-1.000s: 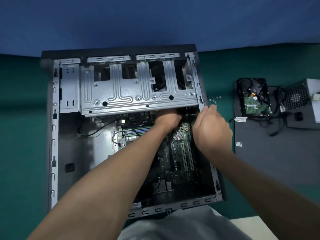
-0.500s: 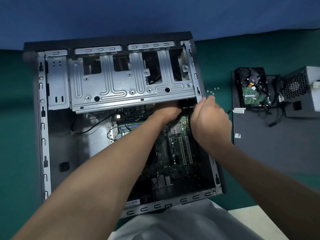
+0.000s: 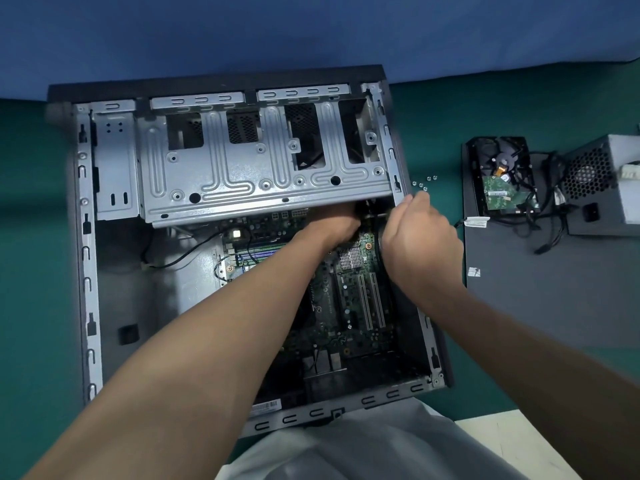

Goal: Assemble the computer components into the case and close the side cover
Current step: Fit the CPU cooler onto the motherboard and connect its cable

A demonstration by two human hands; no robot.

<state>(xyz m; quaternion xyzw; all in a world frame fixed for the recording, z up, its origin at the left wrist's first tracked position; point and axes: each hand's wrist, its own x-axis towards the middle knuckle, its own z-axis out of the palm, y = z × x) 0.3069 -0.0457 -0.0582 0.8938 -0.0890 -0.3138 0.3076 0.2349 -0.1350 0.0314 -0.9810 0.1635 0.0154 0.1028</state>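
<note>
The open computer case (image 3: pixel 86 271) lies on its side on the green mat. A green motherboard (image 3: pixel 353 306) sits in its lower right part, below the grey metal drive cage (image 3: pixel 242 174). My left hand (image 3: pixel 332 226) reaches under the cage's lower edge at the board's top, and its fingers are hidden there. My right hand (image 3: pixel 419 244) is at the case's right rail with its back to the camera. Its fingers curl down over a dark object (image 3: pixel 381 237) that is mostly hidden.
Several small screws (image 3: pixel 424 181) lie on the mat just right of the case. Farther right, a hard drive (image 3: pixel 498 181) and a grey power supply (image 3: pixel 606 188) with black cables rest on the dark side cover (image 3: pixel 554 299). A white surface (image 3: pixel 519 441) shows at bottom right.
The view has shifted slightly. Both hands stay at the top right of the motherboard, the left still under the drive cage.
</note>
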